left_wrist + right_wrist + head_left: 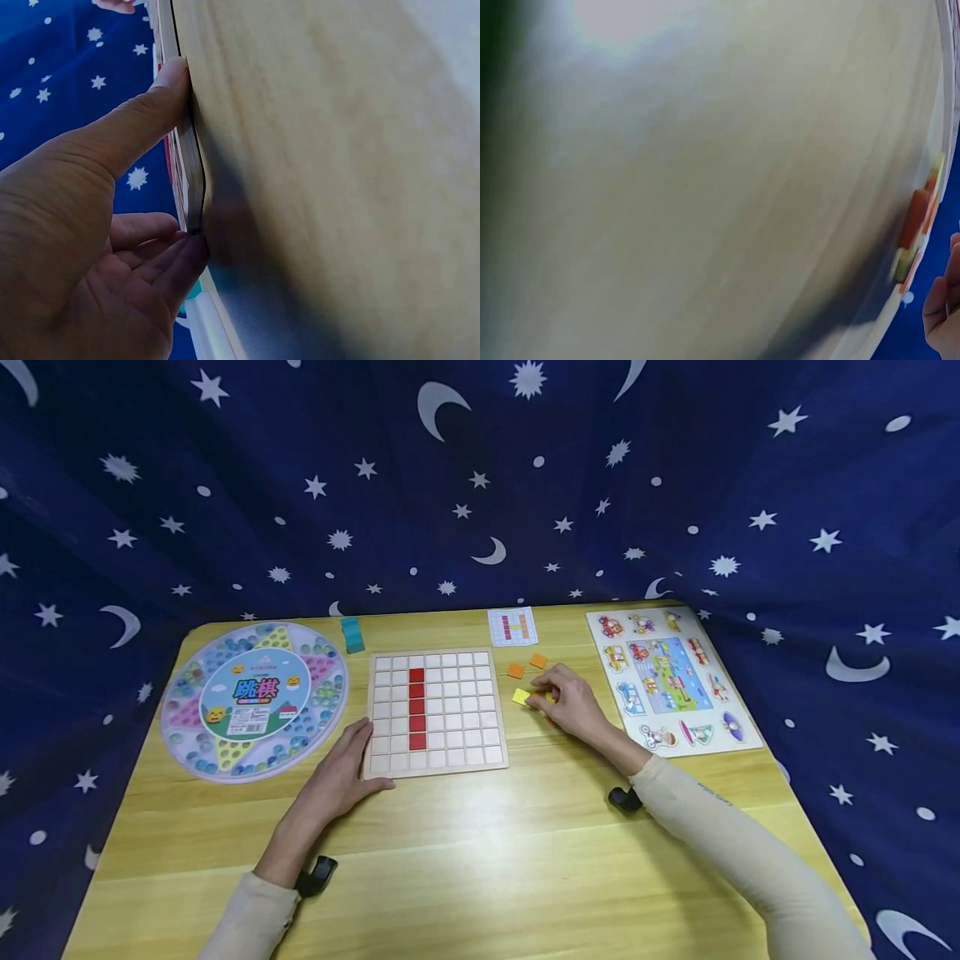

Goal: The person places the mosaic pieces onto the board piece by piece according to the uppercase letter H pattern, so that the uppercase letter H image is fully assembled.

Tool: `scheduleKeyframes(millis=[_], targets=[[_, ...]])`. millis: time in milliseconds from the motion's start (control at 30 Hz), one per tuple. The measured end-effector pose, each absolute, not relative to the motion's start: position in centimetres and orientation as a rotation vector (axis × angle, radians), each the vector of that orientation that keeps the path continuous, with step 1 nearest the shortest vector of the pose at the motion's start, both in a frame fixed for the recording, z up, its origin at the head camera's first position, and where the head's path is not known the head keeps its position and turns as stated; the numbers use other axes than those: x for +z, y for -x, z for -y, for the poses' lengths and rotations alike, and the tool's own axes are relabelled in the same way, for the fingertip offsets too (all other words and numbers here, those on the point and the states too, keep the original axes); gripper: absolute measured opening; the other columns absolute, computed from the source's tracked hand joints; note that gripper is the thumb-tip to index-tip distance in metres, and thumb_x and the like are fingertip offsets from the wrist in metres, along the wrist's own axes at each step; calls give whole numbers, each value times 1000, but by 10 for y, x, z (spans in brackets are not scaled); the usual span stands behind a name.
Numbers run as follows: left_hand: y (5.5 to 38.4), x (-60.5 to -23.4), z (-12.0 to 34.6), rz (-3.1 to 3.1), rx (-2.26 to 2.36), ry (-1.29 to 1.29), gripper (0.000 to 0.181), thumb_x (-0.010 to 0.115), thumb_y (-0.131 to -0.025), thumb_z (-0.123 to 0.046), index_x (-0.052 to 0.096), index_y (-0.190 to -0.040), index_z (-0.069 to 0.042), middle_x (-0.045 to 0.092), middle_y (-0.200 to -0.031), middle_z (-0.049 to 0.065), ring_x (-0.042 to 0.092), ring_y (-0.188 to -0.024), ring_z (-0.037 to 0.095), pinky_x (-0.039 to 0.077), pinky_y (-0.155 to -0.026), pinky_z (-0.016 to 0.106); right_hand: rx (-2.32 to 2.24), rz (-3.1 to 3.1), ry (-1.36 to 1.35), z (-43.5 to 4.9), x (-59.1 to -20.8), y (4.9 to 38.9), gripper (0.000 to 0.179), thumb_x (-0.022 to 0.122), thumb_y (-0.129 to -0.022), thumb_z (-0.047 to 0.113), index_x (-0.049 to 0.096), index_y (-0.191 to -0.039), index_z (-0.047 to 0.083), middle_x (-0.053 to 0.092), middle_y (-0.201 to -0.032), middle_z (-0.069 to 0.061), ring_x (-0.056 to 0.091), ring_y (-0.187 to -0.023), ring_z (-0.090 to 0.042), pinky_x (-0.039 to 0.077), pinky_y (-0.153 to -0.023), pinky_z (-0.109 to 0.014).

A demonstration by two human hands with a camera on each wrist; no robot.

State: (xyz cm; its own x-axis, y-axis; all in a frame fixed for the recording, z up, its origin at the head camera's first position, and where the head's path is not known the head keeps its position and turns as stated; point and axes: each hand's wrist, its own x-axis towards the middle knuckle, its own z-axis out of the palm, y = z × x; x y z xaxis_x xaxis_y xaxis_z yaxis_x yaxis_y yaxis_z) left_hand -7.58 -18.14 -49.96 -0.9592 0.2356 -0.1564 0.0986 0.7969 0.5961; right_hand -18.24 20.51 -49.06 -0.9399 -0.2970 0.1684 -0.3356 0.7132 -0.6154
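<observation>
A wooden grid board point(467, 710) lies flat mid-table, with several red tiles point(417, 705) in one column. At its near left corner rests my left hand point(341, 781), thumb along the front edge and fingers by the left side; the left wrist view shows this thumb point(154, 105) touching the edge. Right of the board, my right hand point(570, 703) is low over loose tiles, its fingertips beside a yellow tile point(521, 697). Another yellow tile is partly hidden under it. Whether it pinches a tile is unclear. Two orange tiles point(515, 670) lie just beyond.
A small card point(513, 627) printed with a coloured grid pattern lies behind the board. To the left are a round jump-chess board point(330, 668) and a teal block point(352, 635). A vehicle picture puzzle point(720, 727) lies at the right. Starry dark blue cloth point(480, 468) hangs behind the table.
</observation>
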Motion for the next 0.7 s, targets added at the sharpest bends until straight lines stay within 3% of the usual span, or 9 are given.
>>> scheduleKeyframes(millis=[700], targets=[[75, -500, 182, -2778, 901, -284, 104, 82, -77, -39, 23, -153, 3, 24, -157, 23, 34, -140, 43, 37, -110, 56, 981, 2889, -592, -204, -508, 188, 31, 83, -79, 25, 74, -102, 7, 59, -89, -4, 47, -72, -17, 38, -63, -28]])
